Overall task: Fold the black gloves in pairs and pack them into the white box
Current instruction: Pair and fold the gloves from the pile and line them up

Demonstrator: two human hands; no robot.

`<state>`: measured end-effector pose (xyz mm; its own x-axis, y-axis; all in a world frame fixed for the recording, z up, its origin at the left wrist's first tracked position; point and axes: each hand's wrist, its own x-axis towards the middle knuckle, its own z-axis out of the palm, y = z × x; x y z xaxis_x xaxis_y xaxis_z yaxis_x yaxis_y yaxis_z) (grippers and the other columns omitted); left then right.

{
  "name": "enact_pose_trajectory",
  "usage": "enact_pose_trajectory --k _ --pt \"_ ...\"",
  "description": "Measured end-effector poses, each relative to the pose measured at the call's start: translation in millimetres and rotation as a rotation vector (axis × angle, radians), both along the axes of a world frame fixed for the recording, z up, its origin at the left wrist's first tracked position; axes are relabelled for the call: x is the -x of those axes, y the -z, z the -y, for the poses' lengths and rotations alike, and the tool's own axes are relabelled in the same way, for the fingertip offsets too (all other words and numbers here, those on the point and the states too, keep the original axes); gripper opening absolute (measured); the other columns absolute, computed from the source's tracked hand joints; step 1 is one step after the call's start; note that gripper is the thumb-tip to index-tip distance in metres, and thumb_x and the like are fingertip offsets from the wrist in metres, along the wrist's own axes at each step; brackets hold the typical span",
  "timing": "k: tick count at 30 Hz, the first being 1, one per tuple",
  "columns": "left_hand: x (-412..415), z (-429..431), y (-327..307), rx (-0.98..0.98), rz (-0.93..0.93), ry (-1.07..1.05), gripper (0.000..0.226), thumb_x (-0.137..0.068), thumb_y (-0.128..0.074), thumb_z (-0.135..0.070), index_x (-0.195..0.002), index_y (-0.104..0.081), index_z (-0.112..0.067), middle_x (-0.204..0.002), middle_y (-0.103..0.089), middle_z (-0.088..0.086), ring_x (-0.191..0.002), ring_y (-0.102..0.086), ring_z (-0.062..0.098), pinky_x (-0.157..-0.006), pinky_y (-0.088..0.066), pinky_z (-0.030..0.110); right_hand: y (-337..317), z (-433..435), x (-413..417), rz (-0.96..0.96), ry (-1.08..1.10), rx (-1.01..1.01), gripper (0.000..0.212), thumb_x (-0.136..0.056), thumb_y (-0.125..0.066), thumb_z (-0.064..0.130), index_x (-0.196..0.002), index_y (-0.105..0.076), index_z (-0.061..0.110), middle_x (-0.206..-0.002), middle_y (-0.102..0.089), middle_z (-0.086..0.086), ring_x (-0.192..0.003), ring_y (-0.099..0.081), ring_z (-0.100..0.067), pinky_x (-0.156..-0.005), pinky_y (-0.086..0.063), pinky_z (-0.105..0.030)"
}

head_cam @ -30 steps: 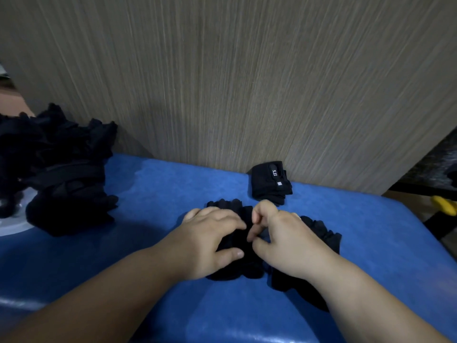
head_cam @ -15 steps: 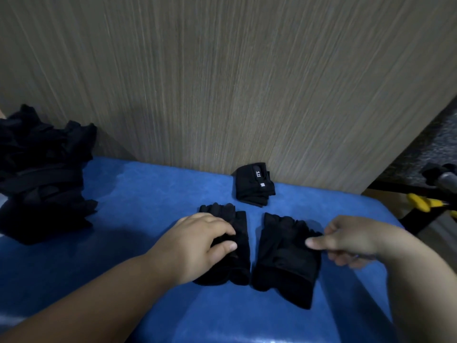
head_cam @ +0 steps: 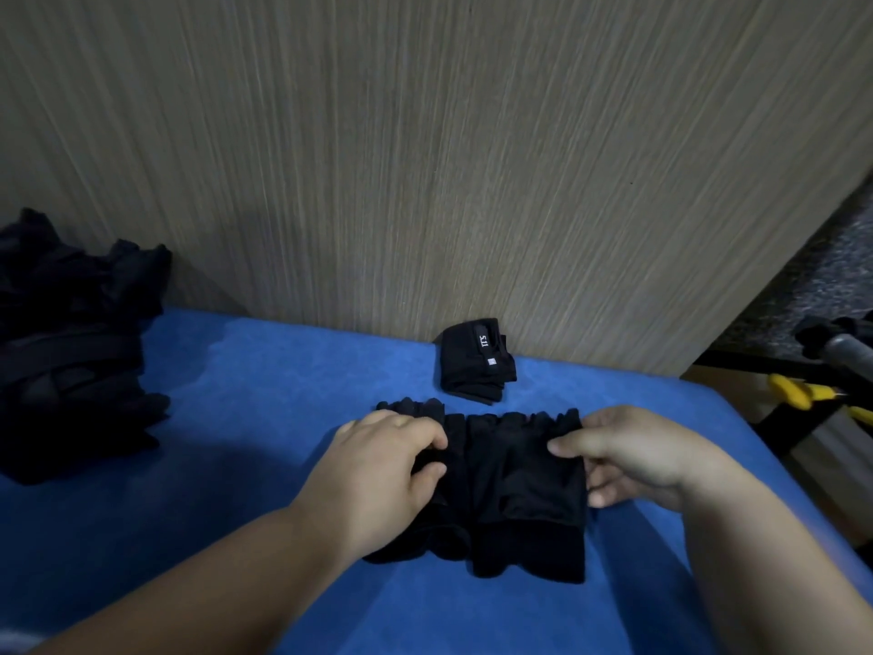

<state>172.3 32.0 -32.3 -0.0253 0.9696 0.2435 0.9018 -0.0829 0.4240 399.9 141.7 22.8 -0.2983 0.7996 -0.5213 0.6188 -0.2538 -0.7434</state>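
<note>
At lower centre of the frame, on the blue table [head_cam: 283, 394], grips the left glove [head_cam: 454, 465] with the left hand [head_cam: 378, 475], fingers curled into its fabric. Pinches the right glove [head_cam: 524, 503] by its outer edge with the right hand [head_cam: 633, 456], probably to lay one over the other. Folded pair [head_cam: 477, 361] just beyond; unfolded heap [head_cam: 71, 347] at far left; white box not visible.

The only lettering is on the folded gloves [head_cam: 475, 366] by the wall [head_cam: 425, 182]. A few white characters run sideways along a black strap [head_cam: 483, 339] on top. They look like "TSJ" or "TS1", but the last one is unclear. Just below, a small white tag [head_cam: 491, 362] carries marks too small to read.
</note>
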Motion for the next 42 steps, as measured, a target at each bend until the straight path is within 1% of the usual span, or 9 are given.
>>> enact_pose_trajectory --k 6,10,14,19,23,26,31,37,42 --pt "2.5 3.8 -4.3 -0.026 0.031 0.041 0.012 -0.091 -0.054 -0.042 -0.09 -0.044 -0.037 -0.096 -0.049 -0.02 -0.093 -0.043 0.0 -0.087 -0.03 0.019 -1.1 6.4 7.8 -0.102 -0.212 0.116 0.027 -0.092 -0.06 0.022 -0.113 -0.06 0.005 -0.09 -0.07 -0.014 -0.074 -0.065 -0.027 -0.063 -0.056 -0.034" --pt "5.7 5.0 -2.3 -0.008 0.053 0.08 0.007 -0.09 -0.057 -0.042 -0.092 -0.053 -0.036 -0.103 -0.051 -0.02 -0.099 -0.043 -0.003 -0.09 -0.028 0.018 -0.2 11.8 20.4 -0.193 -0.202 0.107 0.003 -0.094 -0.052 0.009 -0.093 -0.055 0.01 -0.065 -0.062 -0.002 -0.055 -0.057 -0.012 -0.052 -0.049 -0.024" --pt "5.2 6.0 -1.5 -0.02 0.091 0.072 0.01 -0.088 -0.061 -0.039 -0.095 -0.055 -0.036 -0.101 -0.05 -0.019 -0.098 -0.043 -0.002 -0.088 -0.027 0.019 5.7 11.3 27.2 -0.236 -0.063 -0.012 0.017 -0.092 -0.051 0.005 -0.077 -0.055 0.013 -0.075 -0.053 -0.012 -0.071 -0.05 -0.025 -0.058 -0.04 -0.029" --pt "5.9 3.8 0.7 0.007 0.11 0.08 0.005 -0.088 -0.063 -0.037 -0.092 -0.062 -0.04 -0.099 -0.05 -0.023 -0.1 -0.041 -0.004 -0.094 -0.026 0.019 4.7 20.7 45.4 -0.404 0.095 -0.061 0.025 -0.093 -0.051 0.01 -0.069 -0.05 0.015 -0.061 -0.054 -0.004 -0.054 -0.053 -0.016 -0.051 -0.04 -0.027" --pt "9.2 -1.9 4.2 0.057 0.148 0.08 0.016 -0.086 -0.054 -0.036 -0.094 -0.068 -0.036 -0.095 -0.049 -0.024 -0.104 -0.041 -0.001 -0.1 -0.031 0.023 3.2 32.9 65.6 -0.575 0.064 -0.002 0.015 -0.096 -0.05 0.019 -0.082 -0.047 0.016 -0.068 -0.053 -0.006 -0.055 -0.056 -0.014 -0.047 -0.043 -0.024" --pt "15.8 -5.8 -1.0 0.095 0.189 0.037 0.042 -0.072 -0.033 -0.041 -0.081 -0.065 -0.016 -0.089 -0.053 -0.012 -0.098 -0.049 0.015 -0.092 -0.042 0.035 6.0 40.2 76.1 -0.681 -0.029 0.074 0.012 -0.095 -0.052 0.025 -0.087 -0.049 0.015 -0.074 -0.06 -0.007 -0.073 -0.064 -0.019 -0.063 -0.051 -0.027" --pt "23.9 -3.8 -17.9 0.185 0.693 -0.242 0.041 -0.084 -0.039 -0.034 -0.068 -0.05 0.002 -0.071 -0.047 0.007 -0.069 -0.045 0.018 -0.064 -0.036 0.032 12.5 41.5 81.0 -0.681 -0.095 0.02 0.01 -0.096 -0.049 0.005 -0.089 -0.051 0.011 -0.078 -0.062 -0.008 -0.081 -0.064 -0.018 -0.071 -0.054 -0.028" --pt "27.9 0.6 -20.9 0.327 0.574 -0.31 0.062 -0.081 -0.053 -0.065 -0.068 -0.058 -0.004 -0.065 -0.06 0.006 -0.064 -0.059 0.018 -0.065 -0.047 0.031 14.3 34.1 73.1 -0.529 -0.109 -0.154 0.023 -0.086 -0.058 -0.012 -0.093 -0.053 0.01 -0.076 -0.06 -0.004 -0.074 -0.063 -0.015 -0.065 -0.055 -0.02" --pt "30.8 0.5 -13.4 0.323 0.398 -0.34 0.051 -0.084 -0.064 -0.044 -0.053 -0.033 -0.018 -0.048 -0.036 -0.008 -0.047 -0.036 0.009 -0.048 -0.03 0.023 18.6 30.4 64.9 0.086 -0.174 -0.43 0.027 -0.08 -0.075 0.03 -0.092 -0.054 0.018 -0.068 -0.055 0.006 -0.057 -0.053 -0.014 -0.063 -0.051 -0.033"
